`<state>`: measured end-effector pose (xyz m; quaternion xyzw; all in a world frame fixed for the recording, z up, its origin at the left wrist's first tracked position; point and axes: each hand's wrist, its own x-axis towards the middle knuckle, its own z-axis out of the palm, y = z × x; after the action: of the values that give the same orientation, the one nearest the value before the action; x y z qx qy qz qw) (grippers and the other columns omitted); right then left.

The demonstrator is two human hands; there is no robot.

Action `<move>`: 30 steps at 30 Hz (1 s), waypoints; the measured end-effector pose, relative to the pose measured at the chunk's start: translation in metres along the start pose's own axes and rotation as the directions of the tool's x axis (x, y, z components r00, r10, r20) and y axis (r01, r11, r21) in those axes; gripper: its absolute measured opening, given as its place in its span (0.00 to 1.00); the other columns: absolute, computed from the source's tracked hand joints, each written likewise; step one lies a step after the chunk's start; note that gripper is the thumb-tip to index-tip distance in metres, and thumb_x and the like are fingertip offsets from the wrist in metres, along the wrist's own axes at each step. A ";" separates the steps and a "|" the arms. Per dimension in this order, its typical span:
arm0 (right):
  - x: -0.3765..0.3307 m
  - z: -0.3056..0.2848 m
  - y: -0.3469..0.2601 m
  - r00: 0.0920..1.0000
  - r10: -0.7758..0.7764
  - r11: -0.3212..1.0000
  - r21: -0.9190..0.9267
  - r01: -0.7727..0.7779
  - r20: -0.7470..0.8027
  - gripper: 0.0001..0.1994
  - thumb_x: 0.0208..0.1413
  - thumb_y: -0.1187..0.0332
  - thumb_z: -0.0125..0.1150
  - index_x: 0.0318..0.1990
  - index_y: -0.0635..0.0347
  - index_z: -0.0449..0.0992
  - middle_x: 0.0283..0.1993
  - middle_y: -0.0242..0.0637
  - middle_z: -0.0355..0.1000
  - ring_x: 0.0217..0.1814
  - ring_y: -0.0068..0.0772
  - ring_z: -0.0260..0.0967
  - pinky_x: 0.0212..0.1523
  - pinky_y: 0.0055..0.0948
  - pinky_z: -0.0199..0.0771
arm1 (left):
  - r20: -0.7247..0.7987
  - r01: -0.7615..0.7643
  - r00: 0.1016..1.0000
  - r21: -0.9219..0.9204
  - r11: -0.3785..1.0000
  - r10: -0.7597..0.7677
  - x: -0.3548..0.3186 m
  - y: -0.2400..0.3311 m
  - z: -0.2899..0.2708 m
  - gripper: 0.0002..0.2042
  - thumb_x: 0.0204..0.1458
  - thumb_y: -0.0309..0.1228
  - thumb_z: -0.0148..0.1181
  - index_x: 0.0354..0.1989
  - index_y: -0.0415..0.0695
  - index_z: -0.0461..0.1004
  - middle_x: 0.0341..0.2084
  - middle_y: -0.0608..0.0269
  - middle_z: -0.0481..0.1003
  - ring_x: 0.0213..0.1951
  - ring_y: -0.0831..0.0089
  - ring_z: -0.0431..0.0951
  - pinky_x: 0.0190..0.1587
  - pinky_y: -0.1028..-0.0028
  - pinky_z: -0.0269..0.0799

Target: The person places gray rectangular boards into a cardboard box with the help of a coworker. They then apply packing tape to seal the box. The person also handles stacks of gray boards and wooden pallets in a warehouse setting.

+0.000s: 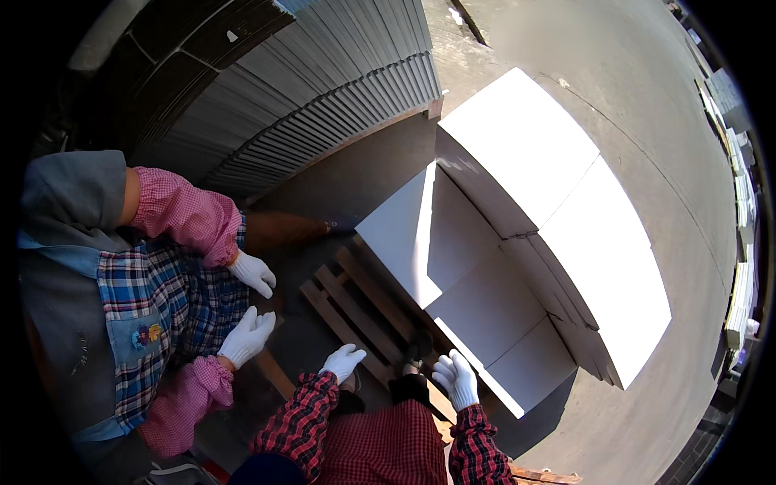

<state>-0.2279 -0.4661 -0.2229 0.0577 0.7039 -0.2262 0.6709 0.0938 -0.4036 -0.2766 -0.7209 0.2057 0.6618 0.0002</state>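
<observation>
My left hand (343,363), in a white glove, hovers over a wooden pallet (356,311) with its fingers stretched out and nothing in them. Also gloved in white, my right hand (457,380) has loosely curled fingers, with no object visible in them. It is close beside the near edge of a low layer of white boards (485,303); whether it touches them I cannot tell. Behind that layer rises a taller stack of white boards (558,186), its top brightly sunlit. The lower boards lie partly in shadow, and their underside support is mostly hidden.
At my left stands a co-worker (170,323) in a plaid apron and pink checked sleeves, white-gloved hands (250,311) held apart. A large stack of grey flat sheets (323,89) stands at the far left. More stacked sheets (740,299) line the right edge, beyond the concrete floor (647,121).
</observation>
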 end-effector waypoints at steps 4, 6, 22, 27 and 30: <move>-0.014 -0.023 -0.028 0.990 -0.141 0.904 -0.411 0.122 -0.017 0.05 0.66 0.66 0.52 0.35 0.50 0.68 0.24 0.20 0.56 0.21 0.14 0.55 0.19 0.20 0.54 | 0.041 -0.021 0.999 -0.064 0.998 0.024 0.003 -0.026 0.015 0.37 0.57 0.56 0.57 0.68 0.40 0.66 0.64 0.46 0.70 0.67 0.53 0.69 0.69 0.64 0.62; 0.002 -0.074 -0.015 0.985 -0.157 0.835 -0.543 0.091 -0.077 0.09 0.68 0.59 0.57 0.43 0.54 0.74 0.29 0.25 0.66 0.25 0.19 0.64 0.22 0.21 0.66 | 0.056 -0.085 0.994 -0.137 0.987 0.094 -0.014 -0.010 0.014 0.37 0.58 0.55 0.58 0.68 0.38 0.67 0.64 0.47 0.71 0.66 0.57 0.71 0.68 0.66 0.63; 0.048 -0.116 0.156 0.462 -0.461 -0.074 -0.552 0.831 0.758 0.20 0.62 0.68 0.62 0.57 0.71 0.76 0.49 0.43 0.80 0.47 0.32 0.76 0.51 0.28 0.76 | -0.404 -0.476 0.871 -0.555 0.682 0.279 -0.178 -0.348 0.249 0.32 0.63 0.53 0.55 0.68 0.42 0.66 0.63 0.53 0.73 0.66 0.58 0.70 0.69 0.64 0.61; -0.022 -0.045 0.224 0.481 -0.024 0.036 -0.481 0.876 0.876 0.19 0.62 0.68 0.61 0.58 0.68 0.77 0.42 0.35 0.79 0.32 0.23 0.74 0.34 0.22 0.75 | -0.363 -0.110 0.547 -0.925 0.365 -0.754 -0.234 -0.644 0.448 0.32 0.58 0.53 0.58 0.63 0.39 0.71 0.61 0.54 0.74 0.62 0.60 0.73 0.65 0.65 0.66; -0.049 0.002 0.256 0.526 0.292 -0.266 -0.461 0.847 0.799 0.21 0.63 0.60 0.59 0.57 0.66 0.77 0.43 0.36 0.79 0.40 0.29 0.77 0.37 0.27 0.77 | -0.015 -0.452 -0.236 -0.883 0.124 -0.972 -0.254 -0.744 0.626 0.21 0.59 0.48 0.59 0.45 0.40 0.76 0.42 0.57 0.82 0.45 0.53 0.82 0.47 0.57 0.74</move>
<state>-0.1234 -0.2276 -0.2372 -0.7644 0.2543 0.1925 0.5603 -0.2926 0.5229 -0.3143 -0.7634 -0.5710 -0.1650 -0.2530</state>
